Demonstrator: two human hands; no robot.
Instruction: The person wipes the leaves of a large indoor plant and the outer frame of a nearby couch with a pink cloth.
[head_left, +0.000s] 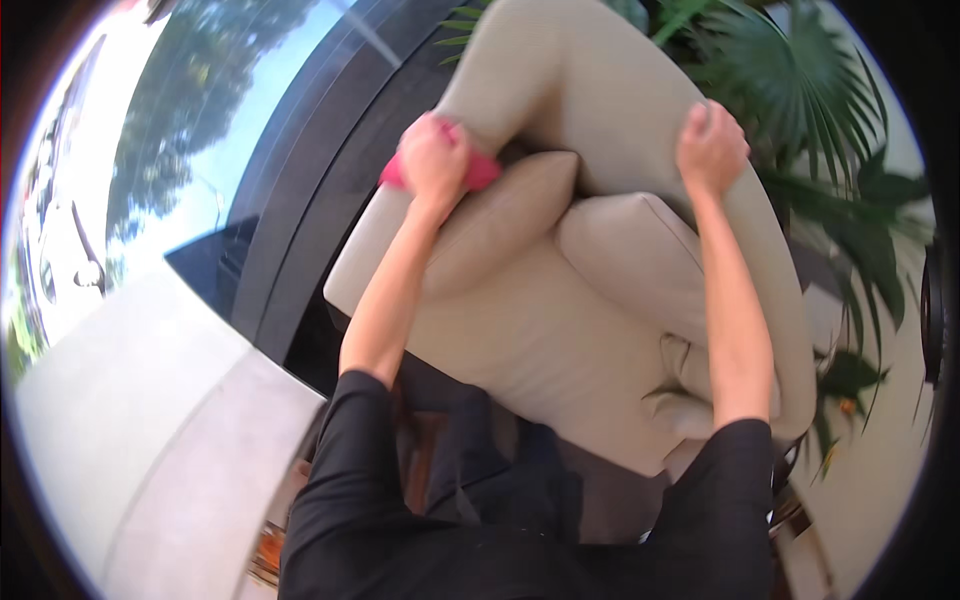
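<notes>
In front of me is a beige upholstered sofa (517, 345) with loose cushions. My left hand (435, 157) is closed over a pinkish-red cloth (482, 172), pressed to the sofa's armrest (367, 259) at the left. One cushion (510, 217) leans inside that arm, and a second cushion (630, 244) lies against the backrest (622, 97). At the backrest's outer edge, my right hand (712, 146) has its fingers curled over the top; no cloth shows in it. Some blur softens both hands. A smaller cushion (690, 364) sits near my right forearm.
Leafy potted plants (795, 90) crowd behind the backrest on the right. Left of the sofa runs a dark ledge (330, 157) beside a large window (187, 127). A pale surface (142, 405) fills the lower left. Dark furniture (615, 480) stands close by my legs.
</notes>
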